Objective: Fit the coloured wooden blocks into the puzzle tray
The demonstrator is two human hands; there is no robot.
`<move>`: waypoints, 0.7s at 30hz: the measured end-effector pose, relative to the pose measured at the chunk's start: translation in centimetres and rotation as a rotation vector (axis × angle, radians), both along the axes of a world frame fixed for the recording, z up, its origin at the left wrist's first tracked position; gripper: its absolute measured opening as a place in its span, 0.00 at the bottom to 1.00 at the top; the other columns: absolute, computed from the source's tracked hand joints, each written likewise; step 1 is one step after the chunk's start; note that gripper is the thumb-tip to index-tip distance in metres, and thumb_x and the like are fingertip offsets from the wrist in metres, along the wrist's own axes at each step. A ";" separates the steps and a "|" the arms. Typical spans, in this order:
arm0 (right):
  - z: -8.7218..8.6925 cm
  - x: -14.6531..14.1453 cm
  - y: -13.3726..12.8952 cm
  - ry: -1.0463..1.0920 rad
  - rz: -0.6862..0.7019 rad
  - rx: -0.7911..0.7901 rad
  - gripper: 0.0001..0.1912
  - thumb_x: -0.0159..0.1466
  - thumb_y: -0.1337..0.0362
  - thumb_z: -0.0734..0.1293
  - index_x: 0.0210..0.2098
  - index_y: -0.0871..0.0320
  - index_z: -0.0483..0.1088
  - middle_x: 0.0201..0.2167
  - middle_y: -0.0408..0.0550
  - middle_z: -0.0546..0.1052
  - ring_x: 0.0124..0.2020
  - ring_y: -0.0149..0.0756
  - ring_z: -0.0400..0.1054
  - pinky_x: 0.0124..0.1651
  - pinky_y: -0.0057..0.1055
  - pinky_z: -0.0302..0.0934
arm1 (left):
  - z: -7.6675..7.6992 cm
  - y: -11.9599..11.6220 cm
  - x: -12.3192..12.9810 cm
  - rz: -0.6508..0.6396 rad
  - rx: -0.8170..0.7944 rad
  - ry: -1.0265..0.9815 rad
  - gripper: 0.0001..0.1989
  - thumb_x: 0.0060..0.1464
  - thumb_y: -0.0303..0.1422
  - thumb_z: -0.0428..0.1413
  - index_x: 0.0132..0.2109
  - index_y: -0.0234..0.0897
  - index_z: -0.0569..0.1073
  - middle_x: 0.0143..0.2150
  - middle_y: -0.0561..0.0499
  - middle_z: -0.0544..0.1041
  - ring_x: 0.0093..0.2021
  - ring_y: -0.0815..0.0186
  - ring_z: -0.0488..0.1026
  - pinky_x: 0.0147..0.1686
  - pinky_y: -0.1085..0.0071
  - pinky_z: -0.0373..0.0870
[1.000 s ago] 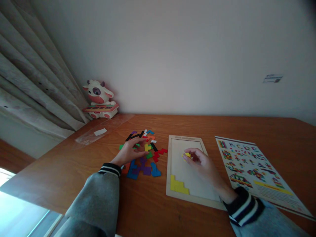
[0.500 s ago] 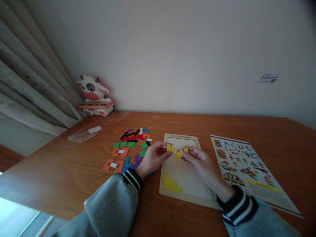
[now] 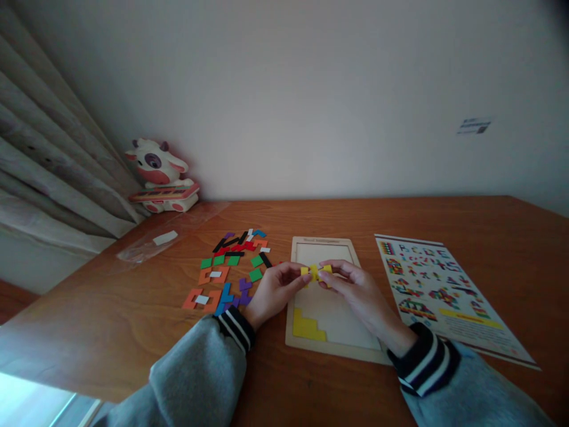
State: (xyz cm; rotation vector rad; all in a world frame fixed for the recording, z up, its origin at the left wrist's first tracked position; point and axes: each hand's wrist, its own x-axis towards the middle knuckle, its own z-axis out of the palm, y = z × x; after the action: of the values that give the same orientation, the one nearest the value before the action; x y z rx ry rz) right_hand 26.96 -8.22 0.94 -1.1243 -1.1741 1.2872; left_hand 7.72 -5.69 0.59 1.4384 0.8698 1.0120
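Note:
Above the upper part of a pale wooden tray (image 3: 338,352), both hands hold small yellow pieces (image 3: 314,272) close together. My left hand (image 3: 278,289) pinches the left yellow piece between thumb and fingers. My right hand (image 3: 355,290) grips the right one the same way. The two pieces meet or overlap between the fingertips; fingers cover parts of them. A stepped yellow block (image 3: 306,327) lies in the tray's lower left corner.
Left of the tray lie several coloured pieces, among them a green one (image 3: 255,274) and purple ones (image 3: 244,296). A printed pattern sheet (image 3: 444,290) lies at the right. A cow toy (image 3: 162,175) and a plastic bag (image 3: 146,246) are at the back left.
The yellow pieces, which had a small gap between them, have come together between my hands. The view has shifted slightly.

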 end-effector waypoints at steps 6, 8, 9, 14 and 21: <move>0.3 1.0 0.1 -0.238 0.003 0.097 0.19 0.56 0.47 0.73 0.38 0.56 0.76 0.34 0.47 0.81 0.36 0.37 0.74 0.40 0.33 0.69 | -0.3 0.3 -0.3 -0.016 0.002 0.024 0.20 0.51 0.47 0.65 0.41 0.33 0.77 0.36 0.48 0.79 0.34 0.67 0.74 0.37 0.72 0.69; 0.6 2.1 0.2 -0.386 0.001 0.102 0.18 0.57 0.48 0.73 0.37 0.56 0.77 0.29 0.44 0.78 0.30 0.33 0.72 0.32 0.30 0.66 | -0.4 0.3 -0.3 -0.006 -0.005 0.026 0.21 0.51 0.47 0.65 0.42 0.33 0.77 0.36 0.49 0.79 0.33 0.68 0.73 0.35 0.73 0.68; 0.7 2.6 0.2 -0.422 0.031 0.097 0.18 0.57 0.49 0.73 0.38 0.56 0.77 0.27 0.43 0.77 0.28 0.32 0.71 0.30 0.29 0.64 | -0.4 0.4 -0.3 -0.001 -0.008 0.027 0.22 0.51 0.48 0.65 0.43 0.33 0.77 0.35 0.49 0.78 0.33 0.68 0.72 0.35 0.73 0.68; 0.6 3.5 -0.5 -0.312 0.224 -0.019 0.19 0.54 0.51 0.75 0.39 0.55 0.73 0.30 0.45 0.80 0.28 0.34 0.74 0.29 0.29 0.67 | 0.0 0.2 -0.1 0.007 -0.002 0.065 0.24 0.49 0.50 0.65 0.41 0.33 0.77 0.33 0.50 0.76 0.31 0.69 0.70 0.33 0.73 0.66; -0.4 2.3 -1.5 -0.372 0.353 -0.051 0.13 0.55 0.54 0.74 0.34 0.55 0.78 0.27 0.45 0.80 0.26 0.34 0.74 0.28 0.28 0.66 | 0.2 0.0 -0.1 0.002 0.027 0.093 0.22 0.50 0.49 0.65 0.41 0.33 0.77 0.31 0.52 0.75 0.30 0.69 0.68 0.32 0.74 0.65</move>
State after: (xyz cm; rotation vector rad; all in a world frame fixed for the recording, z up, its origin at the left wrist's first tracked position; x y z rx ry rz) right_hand 29.31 -9.73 0.49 -1.2690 -1.6817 1.4141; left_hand 7.65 -5.65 0.80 1.5172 0.9278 0.9683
